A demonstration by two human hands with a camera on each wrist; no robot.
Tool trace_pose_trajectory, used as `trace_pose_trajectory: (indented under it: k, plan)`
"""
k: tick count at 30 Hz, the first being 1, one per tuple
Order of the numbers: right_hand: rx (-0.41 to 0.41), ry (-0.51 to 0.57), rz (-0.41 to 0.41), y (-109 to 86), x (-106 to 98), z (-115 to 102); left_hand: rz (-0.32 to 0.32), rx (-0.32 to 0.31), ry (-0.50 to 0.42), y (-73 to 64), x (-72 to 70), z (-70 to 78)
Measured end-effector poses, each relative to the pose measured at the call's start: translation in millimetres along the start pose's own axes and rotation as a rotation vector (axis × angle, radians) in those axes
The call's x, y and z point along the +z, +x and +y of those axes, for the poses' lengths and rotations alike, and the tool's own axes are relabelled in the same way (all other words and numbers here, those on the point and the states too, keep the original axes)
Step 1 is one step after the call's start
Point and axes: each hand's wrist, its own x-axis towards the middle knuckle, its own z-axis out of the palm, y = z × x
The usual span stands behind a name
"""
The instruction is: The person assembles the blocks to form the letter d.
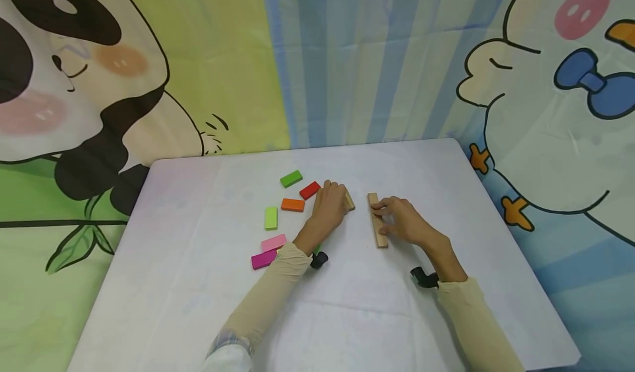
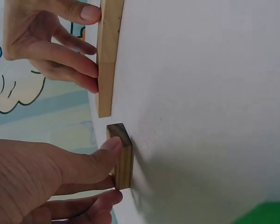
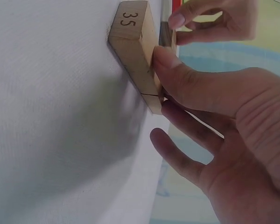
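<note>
Two pale wooden blocks (image 1: pixel 374 217) lie end to end as one straight row on the white table; the near end bears the number 35 in the right wrist view. My right hand (image 1: pixel 409 220) touches the row's right long side with thumb and fingertips, its fingers loosely bent. To the left of the row, my left hand (image 1: pixel 329 206) pinches a darker brown wooden block (image 2: pixel 124 161) between thumb and fingers. A gap separates this block from the row. From above, the left hand covers part of the brown block.
Left of my left hand lie coloured blocks: red (image 1: pixel 310 190), orange (image 1: pixel 292 205), green (image 1: pixel 291 178), light green (image 1: pixel 270 217), pink (image 1: pixel 273 243) and magenta (image 1: pixel 264 259). A further green block, mostly hidden, sits by the left wrist. Behind the table (image 1: pixel 198 306) hangs a cartoon-printed cloth (image 1: pixel 347 58).
</note>
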Motion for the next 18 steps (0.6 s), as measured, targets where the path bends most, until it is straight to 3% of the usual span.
trace_pose_trajectory:
  k: [10,18]
  plan:
    - [-0.009,0.013,0.006,0.9,1,2,-0.001,0.003,-0.062,35.1,5.0,-1.6]
    - [0.02,0.014,-0.006,0.8,1,3,-0.028,-0.017,-0.135,45.4,4.8,-2.9]
